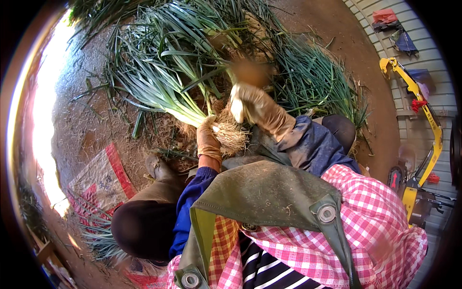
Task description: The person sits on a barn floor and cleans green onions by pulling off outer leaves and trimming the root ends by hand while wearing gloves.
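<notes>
My left hand [208, 139], in a tan glove, is wrapped round the white stalks of a bunch of green onions [163, 94]. Their long leaves fan out to the far left. The pale, stringy roots [231, 137] stick out to the right of my fist. Just beyond those roots is my right hand [257, 107], in a soiled glove with the fingers curled downward. Whatever it may grip is hidden. A brown blur covers the spot above that hand.
Heaps of green onions [313, 72] lie ahead and to the right on the dirt floor [72, 125]. A red-and-white woven sack [103, 180] lies at left, near my boot [156, 166]. At right, a small yellow excavator [428, 115] stands by a pale slatted wall [368, 24].
</notes>
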The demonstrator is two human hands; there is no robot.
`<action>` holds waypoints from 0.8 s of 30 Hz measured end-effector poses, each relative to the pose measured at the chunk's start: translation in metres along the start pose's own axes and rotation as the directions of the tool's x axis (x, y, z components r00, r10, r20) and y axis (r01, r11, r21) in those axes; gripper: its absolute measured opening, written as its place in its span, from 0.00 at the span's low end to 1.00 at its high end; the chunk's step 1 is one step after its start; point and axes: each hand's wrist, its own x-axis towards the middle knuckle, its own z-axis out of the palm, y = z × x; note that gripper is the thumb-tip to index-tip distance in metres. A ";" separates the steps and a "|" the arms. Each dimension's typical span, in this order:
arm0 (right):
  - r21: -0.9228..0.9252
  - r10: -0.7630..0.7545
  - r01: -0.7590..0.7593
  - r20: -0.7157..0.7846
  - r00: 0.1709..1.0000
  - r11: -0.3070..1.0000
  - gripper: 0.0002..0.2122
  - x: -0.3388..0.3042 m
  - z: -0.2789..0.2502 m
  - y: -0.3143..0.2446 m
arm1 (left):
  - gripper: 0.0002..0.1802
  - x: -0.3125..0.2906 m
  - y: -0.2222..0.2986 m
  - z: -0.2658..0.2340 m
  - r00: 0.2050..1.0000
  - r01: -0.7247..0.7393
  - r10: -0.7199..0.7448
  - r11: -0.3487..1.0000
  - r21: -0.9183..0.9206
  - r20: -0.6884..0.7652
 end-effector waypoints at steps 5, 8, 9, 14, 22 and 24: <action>-0.296 0.175 -0.366 -0.517 0.838 0.882 0.13 0.064 -0.059 0.010 | 0.08 -0.010 0.010 0.013 0.992 -0.037 0.047 0.995 -0.093 0.117; -0.067 0.305 -0.344 -0.327 0.895 0.937 0.13 0.095 -0.052 0.043 | 0.10 -0.013 0.012 0.006 0.990 0.014 0.015 0.979 -0.204 0.138; 0.055 0.319 -0.315 -0.226 0.920 0.948 0.13 0.101 -0.049 0.048 | 0.10 -0.016 0.013 0.006 0.992 0.014 0.019 0.968 -0.251 0.128; -0.085 0.154 -0.182 -0.268 0.951 0.980 0.18 0.118 -0.086 0.065 | 0.12 -0.030 0.016 0.021 0.976 0.167 -0.100 0.910 -0.379 0.192; -0.390 -0.035 -0.153 -0.433 0.901 0.908 0.16 0.094 -0.037 0.056 | 0.14 -0.012 0.011 0.002 0.991 0.086 -0.043 0.928 -0.363 0.126; -0.327 0.104 -0.267 -0.440 0.892 0.906 0.19 0.070 -0.045 0.049 | 0.13 -0.025 0.023 0.022 0.990 0.080 -0.018 0.889 -0.450 0.140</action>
